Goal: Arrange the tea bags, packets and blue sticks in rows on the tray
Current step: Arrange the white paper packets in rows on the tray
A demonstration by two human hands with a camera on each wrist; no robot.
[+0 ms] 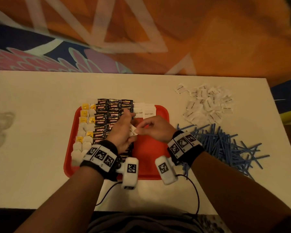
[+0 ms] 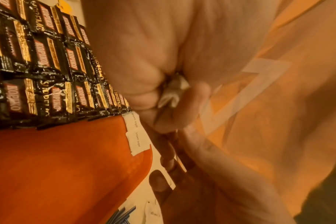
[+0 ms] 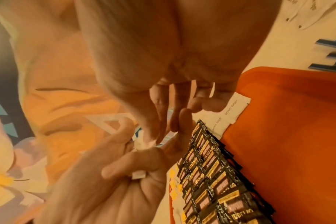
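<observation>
A red tray (image 1: 149,153) lies at mid-table. Tea bags (image 1: 84,126) with yellow tags fill its left column, black Kopiko packets (image 1: 107,113) the rows beside them, and white brown-sugar packets (image 1: 144,111) lie at its far edge. Above the tray my left hand (image 1: 126,132) grips a small bunch of white sugar packets (image 1: 132,132), seen crumpled in the fingers in the left wrist view (image 2: 173,91). My right hand (image 1: 141,129) pinches one packet of that bunch (image 3: 144,144) between thumb and forefinger. The tray's right half is bare red.
A loose pile of white sugar packets (image 1: 206,103) lies on the white table (image 1: 40,148) at the back right. A heap of blue sticks (image 1: 225,145) lies right of the tray. Clear glassware (image 1: 0,121) stands at the far left edge. A black cable (image 1: 196,194) loops near the front.
</observation>
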